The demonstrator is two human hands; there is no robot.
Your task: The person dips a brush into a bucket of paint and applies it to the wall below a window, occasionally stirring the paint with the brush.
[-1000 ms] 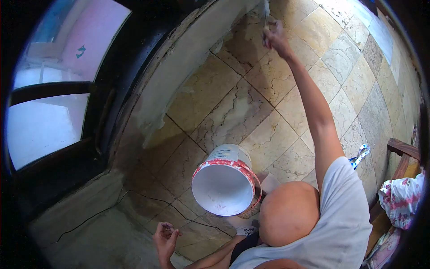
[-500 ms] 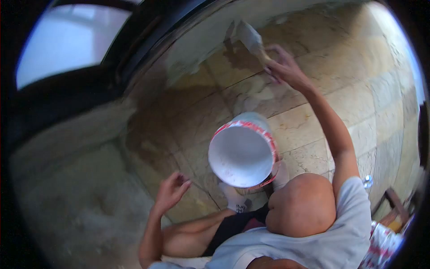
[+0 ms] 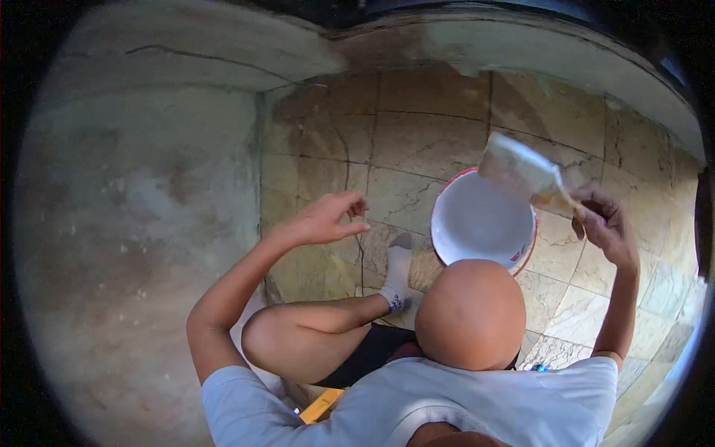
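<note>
My right hand (image 3: 607, 223) grips the handle of a wide brush (image 3: 525, 165), whose flat, pale head hangs above the right upper rim of a white bucket (image 3: 480, 220) with a red edge. Whether the brush touches the bucket cannot be told. The bucket stands on the floor just beyond my bare knee, and its inside looks white. My left hand (image 3: 335, 217) is held in the air left of the bucket, with its fingers curled and a gap between thumb and fingertips; nothing is in it.
Stone tiles (image 3: 424, 138) cover the floor around the bucket. A blotchy grey wall (image 3: 149, 223) rises at the left, and a low wall (image 3: 514, 48) runs along the far side. My socked foot (image 3: 398, 268) is left of the bucket. Something yellow (image 3: 322, 406) lies behind my leg.
The view has turned left. My right hand has brought the brush back from the far wall to over the bucket. My left hand has risen and reaches farther forward.
</note>
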